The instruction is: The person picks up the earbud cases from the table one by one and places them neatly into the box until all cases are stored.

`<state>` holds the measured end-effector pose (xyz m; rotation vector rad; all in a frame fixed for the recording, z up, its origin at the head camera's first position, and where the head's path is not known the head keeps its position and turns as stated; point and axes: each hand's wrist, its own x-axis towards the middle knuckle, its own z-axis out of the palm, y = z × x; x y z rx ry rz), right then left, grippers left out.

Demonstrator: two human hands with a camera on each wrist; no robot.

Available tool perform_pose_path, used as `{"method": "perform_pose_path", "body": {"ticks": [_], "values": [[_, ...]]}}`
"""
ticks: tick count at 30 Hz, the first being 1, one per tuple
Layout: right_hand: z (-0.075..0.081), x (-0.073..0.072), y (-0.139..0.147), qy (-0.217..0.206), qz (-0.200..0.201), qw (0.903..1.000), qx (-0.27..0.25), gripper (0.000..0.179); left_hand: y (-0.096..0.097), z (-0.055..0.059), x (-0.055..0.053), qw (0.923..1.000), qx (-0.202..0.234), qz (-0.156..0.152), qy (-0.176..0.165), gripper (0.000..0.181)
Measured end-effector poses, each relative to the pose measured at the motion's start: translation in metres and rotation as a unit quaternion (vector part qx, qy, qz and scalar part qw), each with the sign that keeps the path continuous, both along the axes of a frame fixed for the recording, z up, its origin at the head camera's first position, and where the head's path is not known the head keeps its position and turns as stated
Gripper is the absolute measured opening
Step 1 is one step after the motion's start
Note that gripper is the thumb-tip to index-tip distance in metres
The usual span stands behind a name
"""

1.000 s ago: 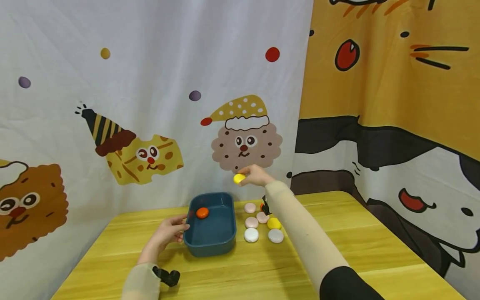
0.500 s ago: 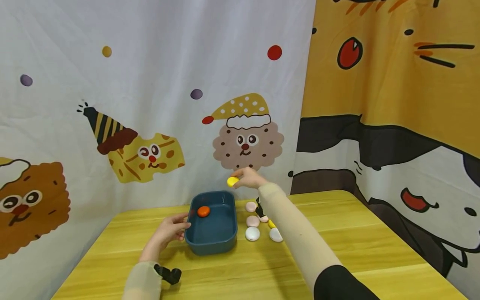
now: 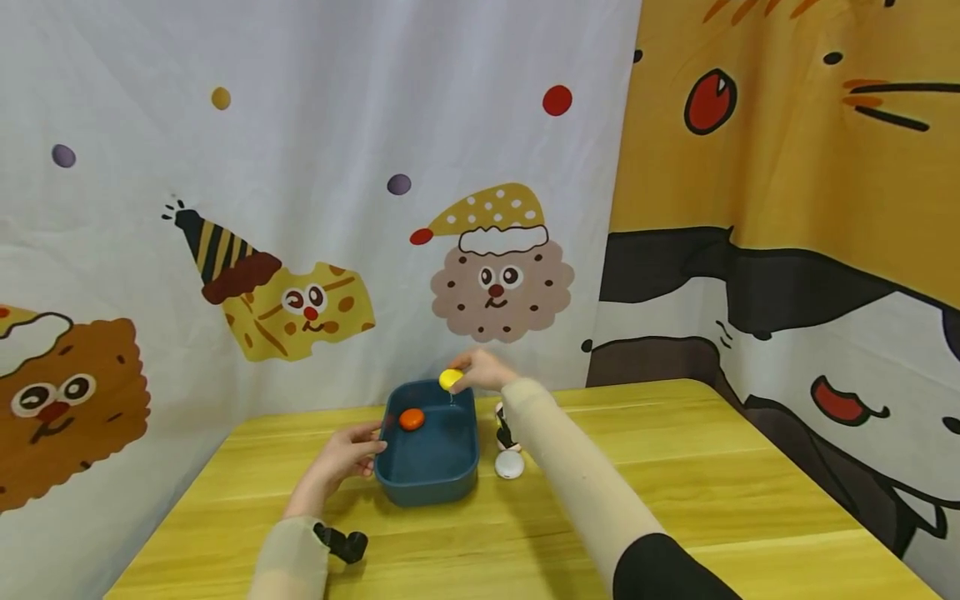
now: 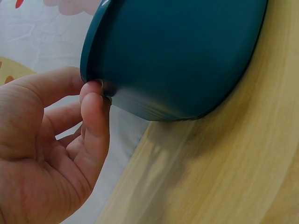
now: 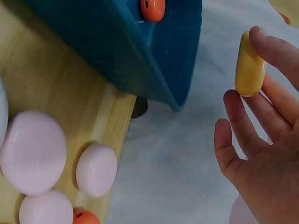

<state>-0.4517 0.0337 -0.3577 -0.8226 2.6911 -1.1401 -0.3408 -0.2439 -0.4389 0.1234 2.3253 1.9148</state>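
A dark blue plastic bin (image 3: 427,494) stands on the table, and an orange rounded disc (image 3: 412,419) lies inside it at the left. My left hand (image 3: 343,460) pinches the bin's left rim between thumb and fingers, as the left wrist view shows at the bin's edge (image 4: 85,56). Over the bin's far right corner, my right hand (image 3: 482,371) holds up a yellow rounded disc (image 3: 451,380). In the right wrist view the thumb and fingertips grip this yellow disc (image 5: 251,65) on edge.
Right of the bin, a white disc (image 3: 509,464) lies near my right sleeve, which hides others. The right wrist view shows several pink discs (image 5: 33,152) and another orange disc (image 5: 85,217) there. A printed curtain (image 3: 337,125) hangs behind the wooden table (image 3: 697,467).
My right hand has moved left and slightly down with the yellow disc, from right of the bin to over its far right corner. The left hand stays at the rim.
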Motion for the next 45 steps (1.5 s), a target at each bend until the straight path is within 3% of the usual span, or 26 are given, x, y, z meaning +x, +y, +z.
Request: {"method": "perform_pose_path", "body": {"ticks": [23, 34, 45], "values": [[-0.016, 0.005, -0.031, -0.023, 0.020, 0.9994, -0.019, 0.052, 0.000, -0.002, -0.004, 0.9999, 0.011, 0.010, -0.003, 0.056], [-0.027, 0.016, -0.048, -0.039, -0.017, 0.9989, -0.021, 0.050, 0.001, -0.003, -0.002, 0.9999, 0.009, 0.008, -0.004, 0.055], [-0.035, 0.015, -0.060, -0.040, -0.032, 0.9985, -0.022, 0.045, 0.000, -0.004, -0.004, 0.9998, 0.011, 0.014, -0.002, 0.053]]}}
